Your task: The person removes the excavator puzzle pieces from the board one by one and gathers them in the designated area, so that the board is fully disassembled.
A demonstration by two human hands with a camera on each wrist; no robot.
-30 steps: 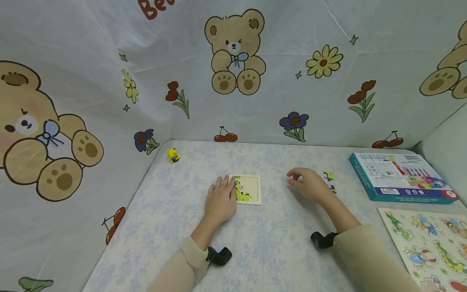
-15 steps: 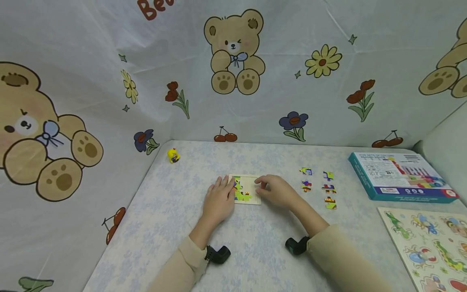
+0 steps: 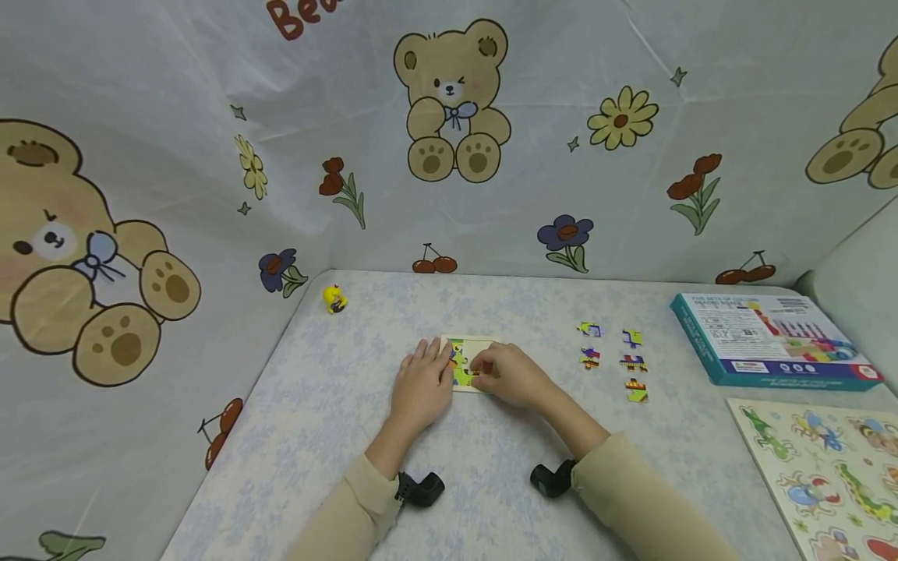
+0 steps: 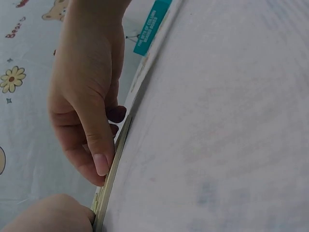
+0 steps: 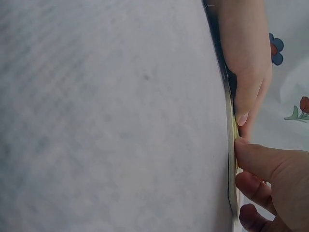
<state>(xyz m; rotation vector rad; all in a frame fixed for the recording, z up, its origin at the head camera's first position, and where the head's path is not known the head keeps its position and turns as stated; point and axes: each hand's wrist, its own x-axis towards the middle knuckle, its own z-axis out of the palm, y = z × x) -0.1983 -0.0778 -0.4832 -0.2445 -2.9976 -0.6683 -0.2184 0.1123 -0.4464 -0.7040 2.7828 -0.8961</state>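
Observation:
A square light-wood puzzle board (image 3: 487, 338) lies mid-table, with green and purple puzzle pieces (image 3: 457, 348) along its left and lower parts. My left hand (image 3: 421, 386) lies over its left edge, fingers extended. Over the board's right side, my right hand (image 3: 515, 374) has its thumb and fingers bent, tips down at the pieces. The left wrist view shows this right hand (image 4: 87, 96) with thumb and fingertip close together at the board's edge (image 4: 113, 164). I cannot tell whether it pinches a piece; the fingers cover that spot.
Several loose puzzle pieces (image 3: 633, 363) lie in two columns right of the board. Further right are a teal-edged box (image 3: 772, 343) and a sheet with animal pictures (image 3: 821, 467). A small yellow toy (image 3: 334, 299) stands at the back left, before a bear-print cloth (image 3: 533, 62).
My right hand has moved left from beside the loose pieces, past the board's right edge, onto the puzzle board. The left hand has stayed at the board's left edge.

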